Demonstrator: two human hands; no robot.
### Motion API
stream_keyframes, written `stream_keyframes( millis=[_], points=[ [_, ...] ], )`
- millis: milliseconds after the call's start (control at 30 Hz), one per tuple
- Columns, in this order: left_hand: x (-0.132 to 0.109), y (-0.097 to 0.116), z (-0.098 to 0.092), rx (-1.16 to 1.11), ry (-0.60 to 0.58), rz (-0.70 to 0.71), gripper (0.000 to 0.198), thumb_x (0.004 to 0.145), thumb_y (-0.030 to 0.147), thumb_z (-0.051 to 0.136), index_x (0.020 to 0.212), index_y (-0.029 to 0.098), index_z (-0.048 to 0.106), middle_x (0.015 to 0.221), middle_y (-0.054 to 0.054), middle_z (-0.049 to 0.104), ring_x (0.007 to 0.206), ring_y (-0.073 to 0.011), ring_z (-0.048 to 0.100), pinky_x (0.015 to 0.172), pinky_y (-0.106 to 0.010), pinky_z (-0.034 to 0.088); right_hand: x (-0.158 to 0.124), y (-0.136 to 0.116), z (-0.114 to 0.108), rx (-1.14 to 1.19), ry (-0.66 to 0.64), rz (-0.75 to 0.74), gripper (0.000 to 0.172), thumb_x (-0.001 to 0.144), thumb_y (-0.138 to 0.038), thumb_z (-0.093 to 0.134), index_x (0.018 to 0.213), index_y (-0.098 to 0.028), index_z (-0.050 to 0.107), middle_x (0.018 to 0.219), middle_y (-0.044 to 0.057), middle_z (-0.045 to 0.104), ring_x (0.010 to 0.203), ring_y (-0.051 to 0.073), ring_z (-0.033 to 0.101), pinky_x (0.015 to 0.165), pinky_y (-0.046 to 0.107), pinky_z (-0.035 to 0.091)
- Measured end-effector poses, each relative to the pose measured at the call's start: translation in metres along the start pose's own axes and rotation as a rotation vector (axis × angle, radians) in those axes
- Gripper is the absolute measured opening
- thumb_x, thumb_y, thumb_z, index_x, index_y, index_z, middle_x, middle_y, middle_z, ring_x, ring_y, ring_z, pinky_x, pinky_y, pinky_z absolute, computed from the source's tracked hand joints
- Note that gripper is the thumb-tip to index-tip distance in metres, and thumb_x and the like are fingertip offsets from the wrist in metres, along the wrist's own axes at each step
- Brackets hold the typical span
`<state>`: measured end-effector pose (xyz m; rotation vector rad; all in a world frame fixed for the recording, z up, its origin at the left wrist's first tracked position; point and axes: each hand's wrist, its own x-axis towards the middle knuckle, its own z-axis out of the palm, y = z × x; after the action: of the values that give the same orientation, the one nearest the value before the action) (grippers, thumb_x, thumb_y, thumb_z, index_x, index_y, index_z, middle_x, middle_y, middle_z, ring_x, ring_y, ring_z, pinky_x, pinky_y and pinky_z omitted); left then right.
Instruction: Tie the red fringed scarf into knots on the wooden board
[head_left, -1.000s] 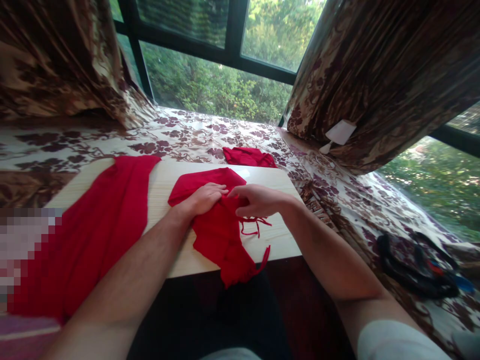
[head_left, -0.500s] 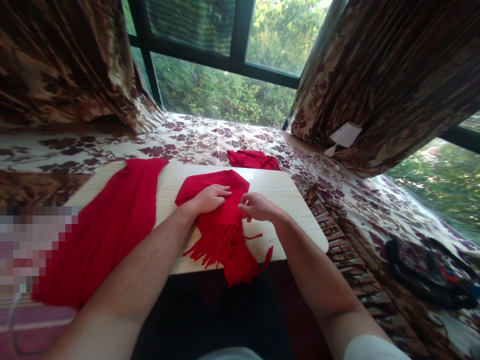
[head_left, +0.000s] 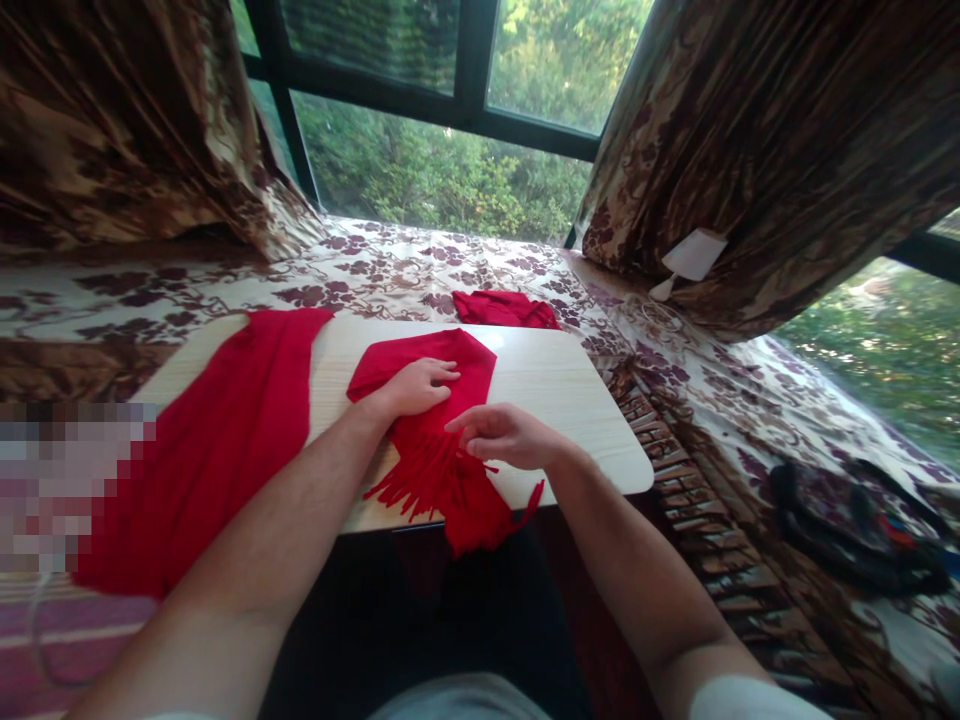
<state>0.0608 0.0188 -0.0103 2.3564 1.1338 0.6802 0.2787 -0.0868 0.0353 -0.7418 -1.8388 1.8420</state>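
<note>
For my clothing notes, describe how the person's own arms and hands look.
The left hand and right hand show no gloves, rings or watch. The forearms are bare; a plain whitish sleeve shows at lower right.

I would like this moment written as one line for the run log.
Left hand: on folded red fringed cloth | right hand: at its fringe, contact unclear | surface: pale wood-grain tabletop

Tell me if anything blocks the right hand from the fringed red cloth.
Nothing visible stands between the right hand and the fringed red cloth; that hand is right at the fringe. The left hand lies on the cloth, but not between them.
</note>
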Motion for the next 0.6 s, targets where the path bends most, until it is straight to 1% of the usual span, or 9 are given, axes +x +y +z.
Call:
stream_keyframes(
  millis=[100,133,167,233,300,333,433,500,600],
  points=[
    [0.000,-0.002,0.001,-0.038,0.009,-0.004,0.050,0.076,0.030,0.055,0.119,0.014,0.075,0.137,-0.011,0.064,0.131,-0.0287,0.056,0.118,-0.040,0.036,-0.001,-0.006,0.007,-0.035,-0.168,0.028,0.045,0.084,-0.032,0.074,0.122,-0.012,0.064,0.104,0.012,0.072,0.073,0.013,0.065,0.067,0.026,0.049],
    [0.000,-0.003,0.002,-0.055,0.015,-0.005,0.049,0.076,0.029,0.055,0.118,0.015,0.076,0.137,-0.010,0.064,0.131,-0.0284,0.057,0.118,-0.040,0.036,-0.001,-0.009,0.008,-0.071,-0.162,0.024,0.041,0.085,-0.028,0.071,0.122,-0.012,0.064,0.106,0.013,0.072,0.074,0.014,0.066,0.069,0.028,0.051],
    [-0.001,-0.003,0.003,-0.073,0.026,-0.006,0.048,0.076,0.029,0.055,0.117,0.016,0.076,0.136,-0.009,0.065,0.130,-0.0278,0.057,0.118,-0.040,0.037,-0.001,-0.010,0.007,-0.128,-0.099,0.003,0.036,0.085,-0.023,0.067,0.119,-0.012,0.066,0.105,0.013,0.073,0.074,0.014,0.067,0.069,0.028,0.051],
    [-0.003,-0.003,0.005,-0.114,0.062,-0.013,0.046,0.076,0.027,0.053,0.115,0.017,0.077,0.134,-0.008,0.066,0.129,-0.0258,0.058,0.117,-0.039,0.038,0.002,-0.013,0.001,-0.320,0.152,-0.056,0.029,0.082,-0.011,0.060,0.110,-0.012,0.070,0.097,0.010,0.074,0.073,0.014,0.066,0.069,0.026,0.050],
    [-0.005,0.000,0.004,-0.165,0.119,-0.027,0.047,0.077,0.025,0.052,0.116,0.016,0.076,0.132,-0.008,0.068,0.127,-0.0240,0.060,0.116,-0.036,0.039,0.007,-0.014,-0.006,-0.562,0.345,-0.085,0.034,0.075,-0.002,0.055,0.102,-0.013,0.073,0.091,0.006,0.075,0.073,0.013,0.065,0.068,0.024,0.049],
    [-0.006,0.004,0.002,-0.190,0.159,-0.041,0.046,0.077,0.025,0.052,0.116,0.016,0.076,0.130,-0.008,0.069,0.125,-0.0233,0.061,0.115,-0.035,0.041,0.009,-0.015,-0.009,-0.675,0.367,-0.090,0.040,0.072,0.001,0.054,0.103,-0.014,0.074,0.093,0.006,0.075,0.074,0.013,0.065,0.069,0.024,0.049],
    [-0.013,0.018,-0.013,-0.202,0.334,-0.125,0.042,0.078,0.024,0.053,0.111,0.016,0.077,0.118,-0.008,0.074,0.113,-0.0217,0.068,0.106,-0.033,0.047,0.016,-0.020,-0.013,-0.934,0.209,-0.148,0.063,0.068,0.005,0.049,0.122,-0.018,0.070,0.124,0.009,0.070,0.094,0.016,0.068,0.079,0.025,0.050],
    [-0.021,0.029,-0.025,-0.153,0.445,-0.217,0.037,0.078,0.022,0.052,0.103,0.017,0.079,0.105,-0.006,0.078,0.101,-0.0210,0.071,0.098,-0.031,0.051,0.021,-0.024,-0.011,-1.077,0.054,-0.193,0.077,0.068,0.004,0.050,0.140,-0.022,0.058,0.149,0.010,0.053,0.108,0.019,0.066,0.083,0.026,0.050],
    [-0.042,0.044,-0.039,-0.099,0.497,-0.357,0.030,0.078,0.023,0.052,0.091,0.019,0.079,0.093,-0.004,0.078,0.090,-0.0212,0.071,0.087,-0.030,0.052,0.031,-0.035,-0.004,-1.289,-0.156,-0.151,0.091,0.068,-0.001,0.057,0.153,-0.027,0.041,0.159,0.011,0.040,0.105,0.020,0.066,0.076,0.024,0.049]
  ],
)
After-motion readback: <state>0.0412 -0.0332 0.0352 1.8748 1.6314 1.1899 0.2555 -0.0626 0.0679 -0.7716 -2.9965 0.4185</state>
